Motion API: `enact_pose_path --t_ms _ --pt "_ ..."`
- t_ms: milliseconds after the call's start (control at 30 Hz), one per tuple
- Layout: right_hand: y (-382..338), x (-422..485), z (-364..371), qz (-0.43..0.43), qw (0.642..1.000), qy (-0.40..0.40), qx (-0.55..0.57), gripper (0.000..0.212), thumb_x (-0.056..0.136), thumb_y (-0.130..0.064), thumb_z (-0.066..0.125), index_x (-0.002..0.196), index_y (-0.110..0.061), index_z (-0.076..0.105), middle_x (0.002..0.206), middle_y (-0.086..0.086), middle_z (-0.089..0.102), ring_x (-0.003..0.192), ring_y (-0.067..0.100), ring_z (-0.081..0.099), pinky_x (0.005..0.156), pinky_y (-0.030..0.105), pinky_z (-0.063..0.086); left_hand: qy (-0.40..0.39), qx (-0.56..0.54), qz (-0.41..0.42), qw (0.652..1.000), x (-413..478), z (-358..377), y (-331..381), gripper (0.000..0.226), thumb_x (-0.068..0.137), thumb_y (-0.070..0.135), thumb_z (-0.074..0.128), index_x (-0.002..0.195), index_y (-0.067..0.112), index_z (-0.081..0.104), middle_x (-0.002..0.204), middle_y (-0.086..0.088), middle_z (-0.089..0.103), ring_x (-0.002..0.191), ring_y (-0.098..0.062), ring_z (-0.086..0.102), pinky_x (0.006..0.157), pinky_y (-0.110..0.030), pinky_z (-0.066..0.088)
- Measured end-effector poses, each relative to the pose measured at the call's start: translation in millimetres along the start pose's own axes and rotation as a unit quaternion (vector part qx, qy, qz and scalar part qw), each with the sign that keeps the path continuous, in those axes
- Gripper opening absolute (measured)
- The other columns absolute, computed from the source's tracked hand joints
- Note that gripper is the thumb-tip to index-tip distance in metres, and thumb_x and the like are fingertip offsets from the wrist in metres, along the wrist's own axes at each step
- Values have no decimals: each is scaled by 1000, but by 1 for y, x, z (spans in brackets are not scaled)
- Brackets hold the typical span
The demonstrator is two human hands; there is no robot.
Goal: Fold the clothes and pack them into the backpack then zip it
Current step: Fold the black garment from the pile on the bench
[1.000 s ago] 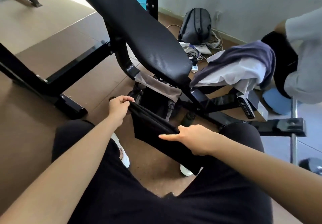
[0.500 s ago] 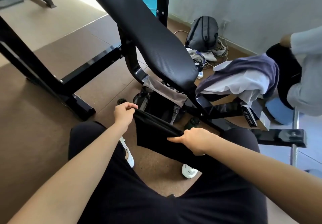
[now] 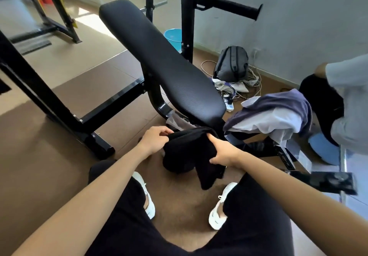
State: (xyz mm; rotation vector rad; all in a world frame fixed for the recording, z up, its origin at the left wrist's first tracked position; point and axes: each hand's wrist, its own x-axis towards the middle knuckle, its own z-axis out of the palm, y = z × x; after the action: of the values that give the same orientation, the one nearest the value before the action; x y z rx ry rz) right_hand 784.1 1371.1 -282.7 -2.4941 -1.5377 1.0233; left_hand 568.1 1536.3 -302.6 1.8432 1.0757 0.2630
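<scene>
- Since half a second ago the black fabric garment (image 3: 187,152) is being bunched up. It was stretched flat then; now it is a thick roll, with the left hand (image 3: 154,140) and right hand (image 3: 223,154) standing closer together.
- Two white slip-on shoes (image 3: 218,215) are resting on the brown floor at six o'clock of the roll.
- The left hand is gripping the roll's edge at nine o'clock, fingers curled round the cloth.
- The right hand is clutching it at three o'clock, thumb on top, and a loose end is hanging toward six o'clock.
- A grey bag flap (image 3: 176,121) is showing just past the roll at twelve o'clock, under the black padded bench (image 3: 159,60); the rest of the bag is hidden.
- A purple-and-white heap of clothes (image 3: 274,114) is lying at two o'clock.
- A grey zipped backpack (image 3: 231,64) is leaning by the wall at one o'clock, farthest off.
</scene>
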Motion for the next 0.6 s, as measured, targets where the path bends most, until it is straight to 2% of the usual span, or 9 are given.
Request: enact_pose_path --t_ms 100,200,267,300,400,433,500,567,600 --pt "4 5 1 8 991 23 131 111 83 -17 80 164 -20 3 162 6 35 144 24 41 112 29 39 -36 28 34 998 -4 15 27 42 79 4 54 100 34 74 103 9 75 99 -14 67 96 -36 54" --pt "-1 4 3 30 944 43 327 104 85 -4 75 163 -26 10 154 5 45 130 25 53 97 35 52 -51 36 63 996 -12 38 53 39 83 -1 53 107 25 69 109 7 68 95 -14 62 92 -31 50" --pt "-7 0 1 41 878 42 474 84 90 3 62 155 -36 27 133 10 61 107 28 64 81 43 57 -57 34 78 995 -18 56 64 38 83 0 54 111 24 65 115 5 64 102 -17 61 97 -32 47" --pt "-9 -2 -2 42 837 35 544 69 91 3 55 143 -40 39 123 11 66 100 29 65 78 46 57 -55 34 82 995 -21 64 67 39 83 3 55 115 22 64 119 4 63 107 -18 60 100 -34 47" --pt "-1 -2 -4 29 715 5 698 31 93 -19 50 122 -25 58 115 12 70 99 30 68 81 53 56 2 29 98 995 -34 87 71 43 80 18 55 122 21 62 122 2 59 114 -20 58 102 -39 48" --pt "4 0 -1 31 701 6 712 33 93 -33 56 125 -24 59 118 9 71 104 29 70 82 51 57 29 31 109 993 -41 94 73 44 80 25 54 123 22 62 121 3 59 114 -19 57 100 -38 49" --pt "12 1 5 30 715 24 698 69 80 -57 75 140 -32 52 133 1 67 120 26 65 93 52 56 54 33 139 988 -56 108 75 48 82 41 49 124 23 64 121 7 58 114 -15 54 100 -34 47" --pt "17 0 10 22 738 63 671 101 67 -57 88 152 -34 39 145 -2 59 133 20 57 111 49 46 45 30 163 985 -71 118 74 54 85 52 46 128 25 65 124 11 56 116 -11 50 103 -28 43" --pt "22 0 14 10 748 85 659 103 67 -51 91 154 -32 38 147 -1 57 135 19 55 114 47 43 36 30 178 983 -76 121 71 56 85 54 47 129 25 66 125 13 56 117 -9 49 104 -25 40"
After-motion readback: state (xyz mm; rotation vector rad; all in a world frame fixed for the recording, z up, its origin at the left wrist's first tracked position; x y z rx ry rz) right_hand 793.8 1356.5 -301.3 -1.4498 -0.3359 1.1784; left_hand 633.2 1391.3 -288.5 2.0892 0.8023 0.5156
